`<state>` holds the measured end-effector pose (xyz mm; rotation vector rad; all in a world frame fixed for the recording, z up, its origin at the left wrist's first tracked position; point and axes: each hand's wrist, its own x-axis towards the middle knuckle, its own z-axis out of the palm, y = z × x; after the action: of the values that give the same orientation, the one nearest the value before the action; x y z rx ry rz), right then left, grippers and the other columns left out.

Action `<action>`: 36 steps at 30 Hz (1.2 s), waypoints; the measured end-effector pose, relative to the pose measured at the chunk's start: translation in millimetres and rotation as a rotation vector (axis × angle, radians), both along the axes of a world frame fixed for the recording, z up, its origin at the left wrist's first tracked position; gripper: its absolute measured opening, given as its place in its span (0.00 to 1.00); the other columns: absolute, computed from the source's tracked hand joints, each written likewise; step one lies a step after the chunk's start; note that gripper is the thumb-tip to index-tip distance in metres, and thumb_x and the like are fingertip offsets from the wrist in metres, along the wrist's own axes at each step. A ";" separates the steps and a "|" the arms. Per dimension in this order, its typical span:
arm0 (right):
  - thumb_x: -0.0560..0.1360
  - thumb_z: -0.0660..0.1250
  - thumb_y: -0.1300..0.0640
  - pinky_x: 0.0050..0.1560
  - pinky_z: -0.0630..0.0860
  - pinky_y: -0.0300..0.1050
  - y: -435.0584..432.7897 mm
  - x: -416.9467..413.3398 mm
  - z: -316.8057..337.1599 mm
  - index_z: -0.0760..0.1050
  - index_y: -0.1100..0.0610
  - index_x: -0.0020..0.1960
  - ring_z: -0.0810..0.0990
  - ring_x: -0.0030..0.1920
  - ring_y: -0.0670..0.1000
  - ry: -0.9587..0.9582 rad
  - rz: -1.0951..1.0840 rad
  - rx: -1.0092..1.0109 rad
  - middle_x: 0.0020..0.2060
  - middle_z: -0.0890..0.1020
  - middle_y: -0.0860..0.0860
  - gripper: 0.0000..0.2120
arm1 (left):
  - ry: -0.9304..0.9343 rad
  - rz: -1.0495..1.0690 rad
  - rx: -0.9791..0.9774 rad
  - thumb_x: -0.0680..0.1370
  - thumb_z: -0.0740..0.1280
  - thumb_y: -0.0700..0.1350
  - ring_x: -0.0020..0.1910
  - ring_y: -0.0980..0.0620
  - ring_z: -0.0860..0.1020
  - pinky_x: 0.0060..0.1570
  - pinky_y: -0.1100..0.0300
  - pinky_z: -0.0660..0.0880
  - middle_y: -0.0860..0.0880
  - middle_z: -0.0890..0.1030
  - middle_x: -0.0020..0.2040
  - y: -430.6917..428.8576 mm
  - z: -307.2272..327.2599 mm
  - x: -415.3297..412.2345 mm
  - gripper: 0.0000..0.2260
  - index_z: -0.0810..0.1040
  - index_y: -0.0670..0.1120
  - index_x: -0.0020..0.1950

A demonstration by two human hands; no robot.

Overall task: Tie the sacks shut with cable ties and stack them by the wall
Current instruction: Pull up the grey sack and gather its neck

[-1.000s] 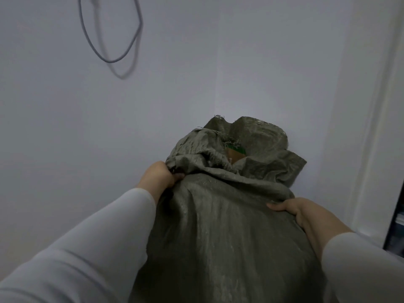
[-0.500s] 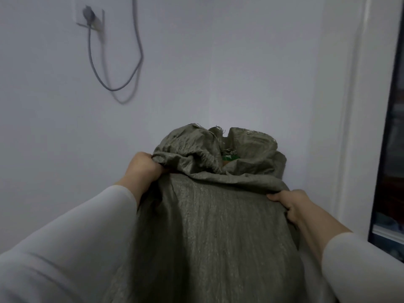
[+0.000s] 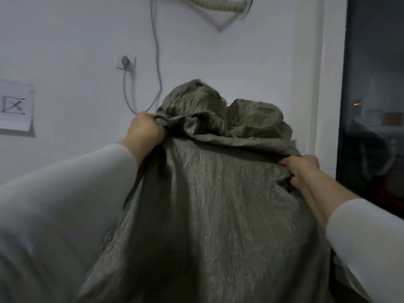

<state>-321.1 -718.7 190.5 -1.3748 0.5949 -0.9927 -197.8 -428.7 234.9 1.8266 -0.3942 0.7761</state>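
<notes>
A large olive-green woven sack fills the middle of the view, held up in front of me close to the white wall. Its top is bunched and folded over, and no cable tie shows on it. My left hand is clenched on the sack's upper left corner. My right hand grips a fold of fabric at the upper right edge. Both arms wear white sleeves. The sack's bottom is out of view.
A wall socket with a grey cable hangs just behind the sack. A paper sign is taped to the wall at the left. A dark glass door or window stands at the right beside a white frame.
The sack has been lifted higher, and my view has tilted upward so the socket, the sign and the pipe above appear. Both hands have tightened on the sack's top corners.
</notes>
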 end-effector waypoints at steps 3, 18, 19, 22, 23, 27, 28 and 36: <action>0.69 0.73 0.66 0.58 0.76 0.54 2.6 -57.1 13.6 0.69 0.65 0.63 0.77 0.55 0.60 -0.046 0.014 -0.036 0.58 0.75 0.60 0.25 | -0.038 0.029 -0.005 0.70 0.72 0.47 0.46 0.44 0.81 0.52 0.53 0.78 0.41 0.83 0.45 6.6 11.7 -63.6 0.08 0.81 0.43 0.42; 0.66 0.77 0.61 0.52 0.78 0.55 1.6 -303.9 -24.8 0.73 0.64 0.52 0.79 0.50 0.61 0.126 -0.018 -0.059 0.50 0.79 0.60 0.19 | 0.120 0.022 0.076 0.69 0.72 0.48 0.45 0.46 0.80 0.43 0.60 0.71 0.45 0.82 0.41 10.4 -46.5 -304.9 0.08 0.81 0.43 0.39; 0.66 0.77 0.61 0.51 0.78 0.54 2.2 -321.7 -31.5 0.73 0.64 0.53 0.79 0.50 0.61 0.132 -0.054 -0.055 0.50 0.79 0.60 0.20 | 0.116 0.000 0.082 0.69 0.72 0.48 0.45 0.47 0.80 0.43 0.60 0.71 0.45 0.81 0.40 9.2 -49.8 -319.9 0.08 0.79 0.44 0.37; 0.67 0.75 0.62 0.52 0.78 0.57 9.2 -378.5 -46.4 0.72 0.64 0.55 0.78 0.51 0.62 0.155 -0.134 -0.055 0.53 0.78 0.60 0.20 | 0.104 -0.068 0.076 0.69 0.71 0.47 0.44 0.46 0.81 0.42 0.59 0.73 0.45 0.79 0.38 10.6 -55.9 -366.8 0.10 0.76 0.44 0.32; 0.67 0.75 0.62 0.53 0.77 0.58 12.3 -397.1 -49.1 0.71 0.64 0.55 0.78 0.52 0.62 0.159 -0.148 -0.045 0.54 0.77 0.60 0.20 | 0.103 -0.082 0.073 0.69 0.72 0.48 0.44 0.45 0.81 0.41 0.58 0.74 0.46 0.79 0.37 13.3 -57.0 -382.3 0.10 0.76 0.44 0.32; 0.67 0.74 0.65 0.55 0.76 0.60 31.4 -469.5 -45.3 0.69 0.66 0.60 0.77 0.53 0.60 0.135 -0.172 -0.016 0.54 0.76 0.59 0.24 | 0.107 -0.153 0.051 0.67 0.73 0.48 0.42 0.46 0.80 0.42 0.57 0.76 0.46 0.80 0.38 27.3 -55.1 -443.4 0.09 0.79 0.44 0.35; 0.67 0.73 0.66 0.55 0.76 0.61 34.0 -486.8 -42.4 0.70 0.65 0.58 0.77 0.53 0.61 0.121 -0.185 -0.009 0.54 0.76 0.59 0.22 | 0.094 -0.170 0.046 0.67 0.74 0.48 0.41 0.47 0.80 0.43 0.57 0.76 0.46 0.81 0.39 29.7 -51.3 -458.8 0.09 0.80 0.44 0.37; 0.72 0.69 0.65 0.56 0.76 0.54 44.4 -591.2 -12.9 0.71 0.63 0.57 0.76 0.53 0.59 0.081 -0.272 -0.131 0.53 0.75 0.59 0.15 | 0.039 -0.170 0.006 0.68 0.73 0.47 0.43 0.46 0.81 0.48 0.53 0.80 0.44 0.84 0.42 35.4 -18.5 -561.0 0.08 0.82 0.43 0.41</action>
<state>-912.3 -674.3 177.6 -1.4812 0.8051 -1.2156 -758.7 -393.3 216.4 1.7845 -0.5195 0.6225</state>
